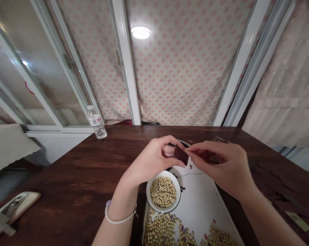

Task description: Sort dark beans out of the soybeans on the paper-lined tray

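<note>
Both of my hands are raised over a white tray (204,201) on a dark wooden table (74,177). My left hand (154,160) and my right hand (221,167) pinch the same small dark maroon packet (181,154) from either side, fingers closed on it. Below the hands, a small white bowl (152,186) on the tray holds pale soybeans (163,192). More beans (169,230), pale mixed with some dark ones, lie loose on the near part of the tray. A pearl bracelet (118,218) circles my left wrist.
A clear plastic water bottle (96,122) stands at the table's far left corner by a window. A power strip (12,210) lies at the near left edge. A curtain with pink dots (185,75) hangs behind the table. A pale strip (299,220) lies at the right.
</note>
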{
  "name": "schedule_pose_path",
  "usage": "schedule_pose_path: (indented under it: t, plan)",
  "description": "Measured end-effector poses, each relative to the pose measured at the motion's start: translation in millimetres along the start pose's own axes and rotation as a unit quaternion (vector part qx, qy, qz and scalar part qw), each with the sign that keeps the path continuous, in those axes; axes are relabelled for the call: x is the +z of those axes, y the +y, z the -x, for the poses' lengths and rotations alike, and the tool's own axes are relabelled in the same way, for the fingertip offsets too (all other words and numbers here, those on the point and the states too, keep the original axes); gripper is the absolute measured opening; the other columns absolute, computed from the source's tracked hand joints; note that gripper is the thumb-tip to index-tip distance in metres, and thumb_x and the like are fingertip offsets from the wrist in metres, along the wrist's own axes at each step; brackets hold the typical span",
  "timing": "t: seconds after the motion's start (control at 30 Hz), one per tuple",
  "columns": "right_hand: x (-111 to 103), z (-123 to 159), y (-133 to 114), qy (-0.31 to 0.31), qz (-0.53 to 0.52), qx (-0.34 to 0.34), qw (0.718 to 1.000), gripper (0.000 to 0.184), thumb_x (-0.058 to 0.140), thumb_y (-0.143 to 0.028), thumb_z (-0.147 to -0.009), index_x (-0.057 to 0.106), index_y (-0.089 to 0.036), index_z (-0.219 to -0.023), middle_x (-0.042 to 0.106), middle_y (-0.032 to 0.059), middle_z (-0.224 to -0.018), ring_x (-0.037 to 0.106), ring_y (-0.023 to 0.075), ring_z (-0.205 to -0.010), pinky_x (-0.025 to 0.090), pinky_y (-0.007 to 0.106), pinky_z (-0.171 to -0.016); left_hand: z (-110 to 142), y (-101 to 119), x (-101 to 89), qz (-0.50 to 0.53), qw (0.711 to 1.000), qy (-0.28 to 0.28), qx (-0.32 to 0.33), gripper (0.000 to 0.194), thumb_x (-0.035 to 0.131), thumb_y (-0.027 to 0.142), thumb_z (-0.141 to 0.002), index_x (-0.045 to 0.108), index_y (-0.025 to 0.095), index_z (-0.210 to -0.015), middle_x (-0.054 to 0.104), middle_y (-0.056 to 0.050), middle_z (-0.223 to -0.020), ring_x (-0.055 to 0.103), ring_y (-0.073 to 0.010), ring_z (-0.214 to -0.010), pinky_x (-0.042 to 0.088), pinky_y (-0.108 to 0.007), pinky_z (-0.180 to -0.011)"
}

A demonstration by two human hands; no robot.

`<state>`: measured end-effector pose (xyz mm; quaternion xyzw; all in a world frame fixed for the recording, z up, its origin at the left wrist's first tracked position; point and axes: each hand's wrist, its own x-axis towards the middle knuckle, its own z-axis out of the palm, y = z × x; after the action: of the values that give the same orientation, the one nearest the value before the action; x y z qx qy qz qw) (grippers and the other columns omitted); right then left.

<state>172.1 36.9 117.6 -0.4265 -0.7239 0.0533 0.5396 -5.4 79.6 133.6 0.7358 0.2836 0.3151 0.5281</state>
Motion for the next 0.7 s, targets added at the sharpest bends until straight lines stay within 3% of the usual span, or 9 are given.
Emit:
schedule_pose_path:
  t: [0.17, 0.3, 0.7]
  plan:
    - [23, 4, 12, -0.035, -0.002, -0.024, 0.999, 0.008, 0.06, -0.015, -0.076, 0.066, -0.02, -0.078, 0.062, -0.0029, -0.06, 0.05, 0.0078, -0.049, 0.041, 0.021, -0.045, 0, -3, 5.5, -0.106, 0.993, 0.052, 0.004, 0.022, 0.058, 0.008, -0.069, 0.057, 0.016, -0.09, 0.057, 0.004, -0.062, 0.054, -0.0093, -0.057, 0.041, -0.02, -0.051]
    - [25, 6, 18, -0.063, 0.011, -0.046, 0.997, 0.01, 0.058, -0.014, -0.077, 0.065, -0.02, -0.08, 0.059, -0.0027, -0.061, 0.048, 0.0074, -0.049, 0.039, 0.02, -0.045, 0, -7, 7.8, -0.208, 0.974, 0.088, 0.019, 0.021, 0.054, 0.008, -0.073, 0.058, 0.016, -0.091, 0.061, 0.0, -0.067, 0.056, -0.012, -0.062, 0.041, -0.023, -0.054]
    - [23, 4, 23, -0.056, 0.047, -0.058, 0.996, 0.009, 0.057, -0.011, -0.077, 0.064, -0.018, -0.077, 0.055, -0.0031, -0.057, 0.046, 0.0064, -0.047, 0.038, 0.019, -0.045, -3, -17, 15.0, -0.259, 0.955, 0.134, 0.057, 0.022, 0.052, 0.006, -0.076, 0.056, 0.018, -0.094, 0.066, -0.002, -0.078, 0.059, -0.0143, -0.066, 0.045, -0.029, -0.065]
